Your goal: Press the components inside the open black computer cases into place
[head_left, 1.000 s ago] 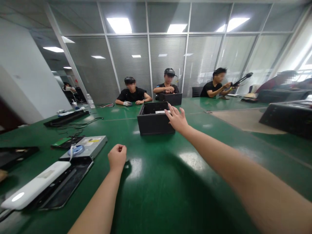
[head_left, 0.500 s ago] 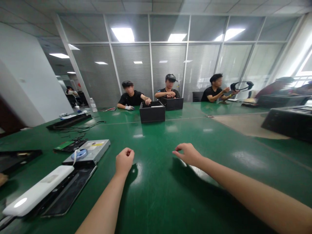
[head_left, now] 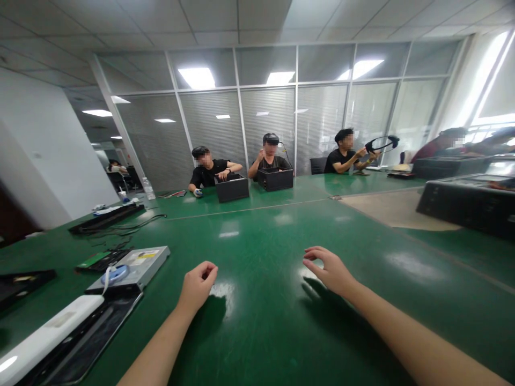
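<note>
Both my hands hover over the green table (head_left: 257, 321), well apart from each other. My left hand (head_left: 197, 285) is closed with its fingers curled in and nothing visible in them; the silver disc drive (head_left: 151, 268) is the nearest object, to its left. My right hand (head_left: 328, 268) is empty, fingers loosely bent with a gap between thumb and fingertips. Shadows of both hands fall on the glossy tabletop.
At left lie a white power strip (head_left: 52, 329), a black panel (head_left: 96, 335), a green circuit board (head_left: 94, 260) and cables (head_left: 137, 228). Across the table, people sit behind black boxes (head_left: 233, 189). A large black case (head_left: 466, 203) stands at right.
My hands have moved farther apart, and my right thumb and fingers have spread slightly. The view has tilted upward. Across the table, the left person's box has turned and shifted left.
</note>
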A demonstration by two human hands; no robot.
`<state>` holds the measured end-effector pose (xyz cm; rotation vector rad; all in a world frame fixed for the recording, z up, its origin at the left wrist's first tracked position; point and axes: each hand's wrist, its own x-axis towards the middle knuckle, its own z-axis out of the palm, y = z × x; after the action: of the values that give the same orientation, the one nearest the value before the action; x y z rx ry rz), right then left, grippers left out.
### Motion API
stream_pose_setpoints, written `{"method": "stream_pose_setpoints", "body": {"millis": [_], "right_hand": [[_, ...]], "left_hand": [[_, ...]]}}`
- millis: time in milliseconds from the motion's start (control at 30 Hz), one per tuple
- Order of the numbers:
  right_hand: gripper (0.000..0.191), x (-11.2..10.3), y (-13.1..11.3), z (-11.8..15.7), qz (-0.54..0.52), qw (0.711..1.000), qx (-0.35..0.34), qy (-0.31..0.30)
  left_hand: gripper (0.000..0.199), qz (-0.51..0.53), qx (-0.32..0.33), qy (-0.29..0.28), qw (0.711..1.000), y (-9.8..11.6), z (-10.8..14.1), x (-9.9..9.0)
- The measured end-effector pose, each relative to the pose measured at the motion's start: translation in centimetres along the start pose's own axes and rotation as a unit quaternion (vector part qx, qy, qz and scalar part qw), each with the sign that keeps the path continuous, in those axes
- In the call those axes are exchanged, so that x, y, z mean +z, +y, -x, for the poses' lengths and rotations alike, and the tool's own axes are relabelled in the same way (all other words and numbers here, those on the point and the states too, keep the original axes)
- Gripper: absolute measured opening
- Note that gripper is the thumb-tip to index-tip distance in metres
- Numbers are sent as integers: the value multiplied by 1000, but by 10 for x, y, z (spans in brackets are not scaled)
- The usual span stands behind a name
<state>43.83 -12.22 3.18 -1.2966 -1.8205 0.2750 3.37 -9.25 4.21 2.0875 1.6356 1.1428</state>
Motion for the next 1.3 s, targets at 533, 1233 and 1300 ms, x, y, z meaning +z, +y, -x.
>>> {"method": "stream_pose_setpoints", "body": {"millis": [533, 1233, 1300], "right_hand": [[40, -21, 16, -5, 152, 987, -39, 38], [44, -115, 47, -88, 372, 928, -35, 7], [42, -111, 24, -83, 374, 926, -51, -17]], "left_hand": [[32, 34, -33, -44, 998, -6, -4, 6], [30, 57, -48, -60, 995, -23, -15, 17], [30, 68, -54, -53, 995, -26, -17, 18]]}}
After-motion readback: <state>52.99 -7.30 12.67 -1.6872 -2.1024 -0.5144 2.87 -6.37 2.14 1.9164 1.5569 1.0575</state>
